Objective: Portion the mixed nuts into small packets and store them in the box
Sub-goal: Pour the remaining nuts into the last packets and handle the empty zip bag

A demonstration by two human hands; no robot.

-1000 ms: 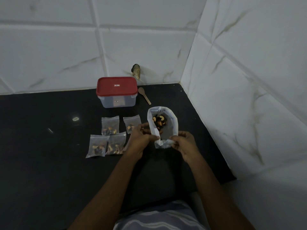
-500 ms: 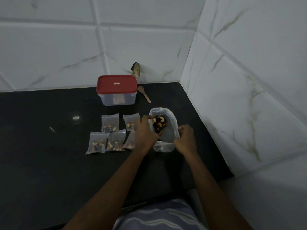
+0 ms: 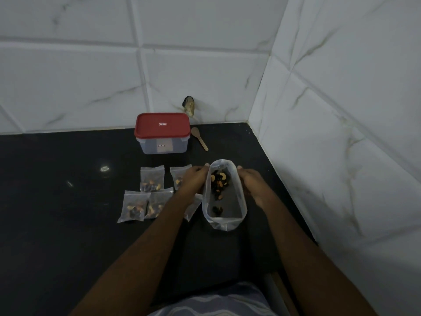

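The black tabletop (image 3: 57,224) is taken up at its far edge by the red-lidded box (image 3: 162,133), which is set against the tiled wall. Its lid is seen pressed on, so nothing is judged to have been stored yet.

In front of the box and off to its right, nearer the person, a clear plastic bag (image 3: 222,224) is laid with its mouth spread wide. It is gripped at its sides. The left hand (image 3: 193,181) is curled round the left wall and the right hand (image 3: 252,184) round the right wall, with fingertips reaching the rim on the box's side. The mouth is probably held apart in this way so that the contents can be reached or tipped.

Directly in front of the box, five filled packets (image 3: 152,179) are laid flat in two rows. One is half hidden under the left forearm. They are presumably grouped there to be gathered together.

Just beside the box on its right, a small wooden spoon (image 3: 199,138) is left untouched.

The remaining mixed nuts (image 3: 218,182) are heaped in the bag's end nearest the box.
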